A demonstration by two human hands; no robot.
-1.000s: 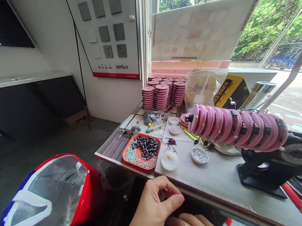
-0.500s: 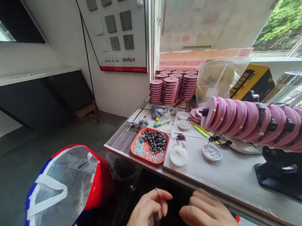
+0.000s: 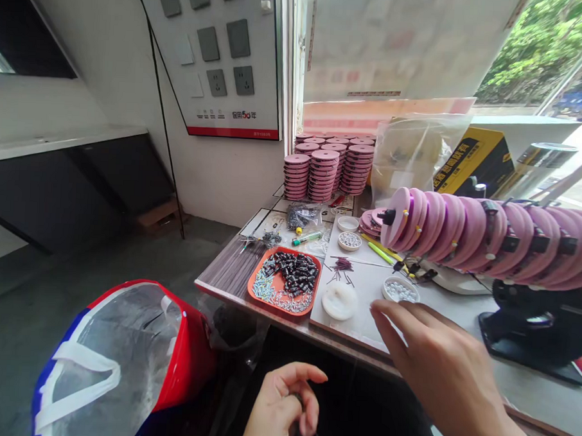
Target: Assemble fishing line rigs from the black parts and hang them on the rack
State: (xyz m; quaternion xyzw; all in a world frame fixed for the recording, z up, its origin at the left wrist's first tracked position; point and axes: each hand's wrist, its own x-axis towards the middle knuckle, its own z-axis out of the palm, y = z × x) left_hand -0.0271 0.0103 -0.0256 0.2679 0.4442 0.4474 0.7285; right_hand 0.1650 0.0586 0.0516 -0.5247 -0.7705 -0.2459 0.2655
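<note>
My left hand (image 3: 285, 404) is held low in front of the table, over my dark lap. Its fingers curl in toward the thumb, around something small and dark that I cannot make out. Over the table's front edge, my right hand (image 3: 442, 359) reaches out with its fingers stretched and no object visible in it. Its fingertips are between a round white pad (image 3: 339, 301) and a small white dish of pale beads (image 3: 400, 289), partly covering the dish's front. An orange tray (image 3: 250, 285) left of the pad holds black cylindrical parts, light-blue pieces and small silvery pieces.
Pink discs are threaded on a rack (image 3: 468, 232) at right; more stand in stacks (image 3: 324, 174) by the window. Dark red thin pieces (image 3: 341, 265), another bead dish (image 3: 350, 241) and a green tube (image 3: 307, 238) lie on the table (image 3: 226, 266). A red-rimmed bag (image 3: 189, 348) stands left.
My right hand has risen from beside my left hand, up and forward over the table edge, and its fingers have straightened. My left hand stays nearly in place. The view has shifted slightly.
</note>
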